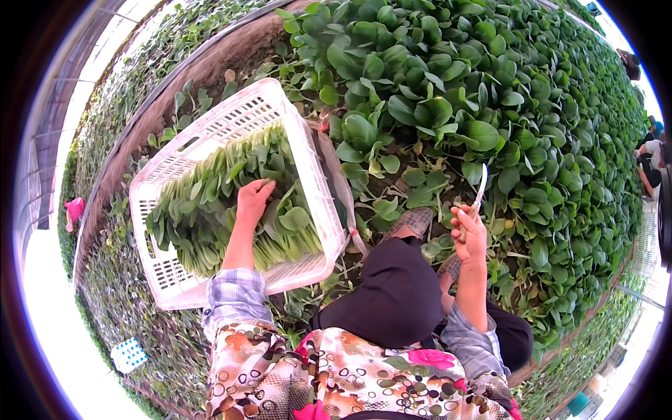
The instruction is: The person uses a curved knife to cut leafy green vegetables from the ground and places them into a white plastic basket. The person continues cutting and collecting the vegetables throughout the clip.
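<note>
My left hand (253, 197) is inside a white plastic crate (310, 173), its curled fingers at the leaves of the harvested leafy greens (210, 181). Whether a leaf is pinched there I cannot tell. The greens lie packed in rows, pale stalks toward two sides of the crate and leaves toward the middle. My right hand (469, 233) grips a knife (481, 185) with a slightly curved blade pointing up and away from me. Below the blade are low leaves and the edge of the standing greens (433, 113).
My shoes (415, 220) stand on soil among loose leaves, close to the crate's right side. A plastic bag-like strip (336, 178) lies along that side. Other people (651, 157) are at the far right near another crate (646, 236). A pink bag (74, 209) lies far left.
</note>
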Available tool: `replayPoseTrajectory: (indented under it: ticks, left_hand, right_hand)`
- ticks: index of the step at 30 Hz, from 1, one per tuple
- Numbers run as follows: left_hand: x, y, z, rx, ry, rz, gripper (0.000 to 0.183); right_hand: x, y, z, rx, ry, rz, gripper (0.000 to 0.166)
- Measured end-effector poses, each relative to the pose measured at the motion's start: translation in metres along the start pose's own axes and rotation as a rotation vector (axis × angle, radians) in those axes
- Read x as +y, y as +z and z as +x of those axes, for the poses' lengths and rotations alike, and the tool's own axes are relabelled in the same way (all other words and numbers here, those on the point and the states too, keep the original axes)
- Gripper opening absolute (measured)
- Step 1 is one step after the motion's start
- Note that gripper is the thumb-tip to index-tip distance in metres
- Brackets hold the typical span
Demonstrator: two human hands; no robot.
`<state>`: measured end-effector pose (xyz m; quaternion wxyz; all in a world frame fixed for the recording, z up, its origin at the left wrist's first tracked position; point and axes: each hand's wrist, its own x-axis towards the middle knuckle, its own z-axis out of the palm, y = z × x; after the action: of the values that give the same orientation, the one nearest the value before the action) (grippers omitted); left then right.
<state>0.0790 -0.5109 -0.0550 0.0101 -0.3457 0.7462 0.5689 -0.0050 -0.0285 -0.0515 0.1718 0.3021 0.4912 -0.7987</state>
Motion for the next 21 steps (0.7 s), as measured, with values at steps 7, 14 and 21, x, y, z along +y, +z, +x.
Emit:
replayPoseTrajectory:
  ticks: [7,14,21]
  left_hand:
    - [0.039,-0.029,-0.018,0.302,0.239,-0.144,0.017]
    - [0.114,0.027,-0.047,-0.061,0.390,-0.212,0.017]
    - [0.178,0.100,-0.025,-0.596,0.791,0.660,0.044]
  right_hand:
    - [0.009,-0.007,0.011,0.013,0.013,0.005,0.031]
    - [0.016,-0.005,0.024,0.018,0.020,-0.043,0.028]
    - [0.021,0.001,0.033,0.060,0.021,-0.102,0.032]
